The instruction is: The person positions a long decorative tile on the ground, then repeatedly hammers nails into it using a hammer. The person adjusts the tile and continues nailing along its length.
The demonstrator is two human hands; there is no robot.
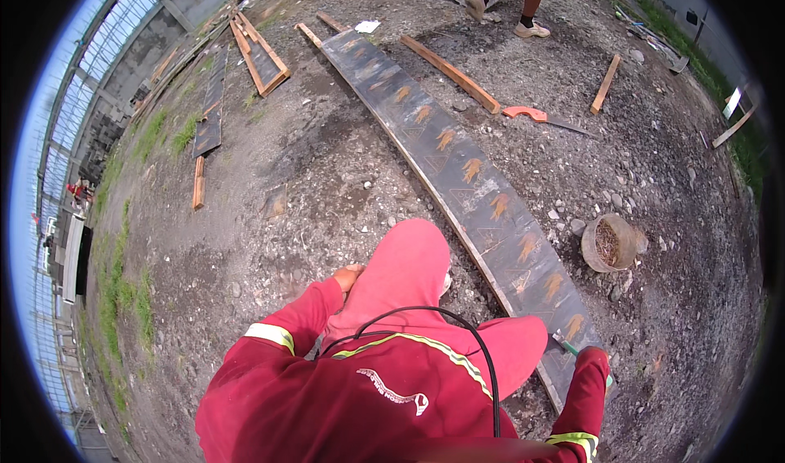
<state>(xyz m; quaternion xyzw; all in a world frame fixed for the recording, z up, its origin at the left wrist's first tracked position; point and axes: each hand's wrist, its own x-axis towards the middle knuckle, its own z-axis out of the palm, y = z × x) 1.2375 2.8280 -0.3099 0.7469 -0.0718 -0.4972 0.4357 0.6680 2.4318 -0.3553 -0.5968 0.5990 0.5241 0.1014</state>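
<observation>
A long dark panel (pixel 458 181) with a wooden edge strip lies on the ground, running from the far middle to near my right side. Over its near end is a hammer (pixel 570 348) with a green handle and a metal head. My right hand (pixel 606 360), mostly covered by the red sleeve, grips that handle. My left hand (pixel 349 276) rests against my raised left knee, its fingers curled and partly hidden by the leg. Whether it holds anything small does not show.
A bucket (pixel 623 244) with small brownish pieces stands right of the panel. Beyond it lie a handsaw (pixel 540 116) with an orange handle, a timber length (pixel 451 73) and a short timber piece (pixel 606 84). Framed wood (pixel 258 54) lies far left. A person's legs (pixel 530 5) are at the top.
</observation>
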